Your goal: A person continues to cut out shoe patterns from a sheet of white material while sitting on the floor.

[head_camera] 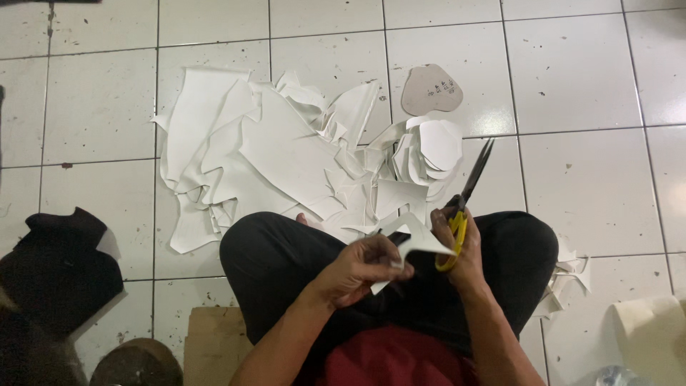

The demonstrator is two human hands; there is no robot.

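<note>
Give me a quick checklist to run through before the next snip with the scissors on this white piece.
1. Right hand grips the yellow-handled scissors: ok.
2. Left hand holds the white piece: ok.
3. Blades point away from the body: ok.
4. Left fingers clear of the blades: ok.
5. Blades open on the piece: not ok, they look closed.
6. Cut line marked on the piece: cannot tell.

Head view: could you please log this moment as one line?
left hand: holds white scrap | right hand: grips yellow scissors | floor: white offcuts
</note>
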